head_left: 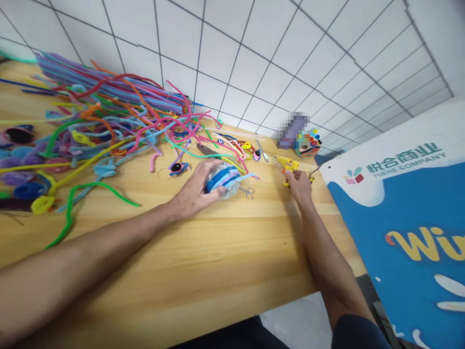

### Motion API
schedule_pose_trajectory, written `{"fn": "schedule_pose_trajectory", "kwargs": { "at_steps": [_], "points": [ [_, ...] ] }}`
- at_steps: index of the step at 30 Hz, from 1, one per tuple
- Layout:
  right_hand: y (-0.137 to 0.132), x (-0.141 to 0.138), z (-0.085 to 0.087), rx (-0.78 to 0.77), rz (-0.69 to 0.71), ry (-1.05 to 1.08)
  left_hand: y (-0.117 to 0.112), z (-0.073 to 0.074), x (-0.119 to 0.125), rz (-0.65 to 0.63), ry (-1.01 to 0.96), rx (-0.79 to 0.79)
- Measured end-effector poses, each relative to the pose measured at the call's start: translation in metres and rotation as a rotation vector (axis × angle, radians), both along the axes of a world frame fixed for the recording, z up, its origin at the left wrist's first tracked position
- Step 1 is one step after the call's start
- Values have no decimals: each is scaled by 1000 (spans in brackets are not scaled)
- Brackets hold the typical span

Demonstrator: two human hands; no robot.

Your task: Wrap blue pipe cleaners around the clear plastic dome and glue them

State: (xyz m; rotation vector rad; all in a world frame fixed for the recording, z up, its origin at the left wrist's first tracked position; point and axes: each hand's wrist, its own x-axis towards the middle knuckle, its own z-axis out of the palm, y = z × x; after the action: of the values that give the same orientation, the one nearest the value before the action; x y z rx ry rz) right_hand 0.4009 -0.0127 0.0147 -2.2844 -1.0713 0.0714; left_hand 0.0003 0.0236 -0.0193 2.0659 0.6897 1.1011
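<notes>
My left hand (198, 189) is closed around a clear plastic ball (225, 178) striped with dark and light blue pipe cleaners. One light blue pipe cleaner end sticks out of it to the right. Over on the right, my right hand (300, 184) grips a yellow hot glue gun (286, 163) by its handle, the nozzle turned left. Small scissors (249, 193) lie on the table beside the ball. Behind the ball are dark-handled pliers (208, 150), partly covered by pipe cleaners. A small blue-and-pink piece with a black oval (177, 167) lies near my left wrist.
A big tangle of coloured pipe cleaners (109, 126) covers the table's left and back. A craft knife (262, 151) lies behind the scissors. A colourful container (308, 144) stands near the tiled wall (232, 63). A blue printed board (395, 232) flanks the right edge.
</notes>
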Motion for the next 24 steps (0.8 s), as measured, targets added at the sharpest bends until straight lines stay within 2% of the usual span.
{"fn": "schedule_pose_trajectory", "kwargs": {
  "at_steps": [2,3,6,8,11,14,20,24],
  "points": [
    [-19,-11,9,39,12,-65,0,0,1,-10,-3,-14],
    [-29,-21,14,121,70,-136,0,0,1,-11,-6,-18],
    [-51,-70,30,351,442,-223,-1,-1,3,-8,-23,-16],
    [-54,-109,39,434,679,-243,-1,0,3,-9,-34,-8],
    [-45,-154,47,476,886,-202,-1,1,2,-18,-34,12],
    [-32,-172,45,407,917,-82,-1,0,3,-26,-52,33],
    [-24,-173,27,353,885,197,0,-3,3,-28,-69,64],
    [-22,-175,20,351,873,302,-1,-2,1,-34,-54,59]
  ]
}}
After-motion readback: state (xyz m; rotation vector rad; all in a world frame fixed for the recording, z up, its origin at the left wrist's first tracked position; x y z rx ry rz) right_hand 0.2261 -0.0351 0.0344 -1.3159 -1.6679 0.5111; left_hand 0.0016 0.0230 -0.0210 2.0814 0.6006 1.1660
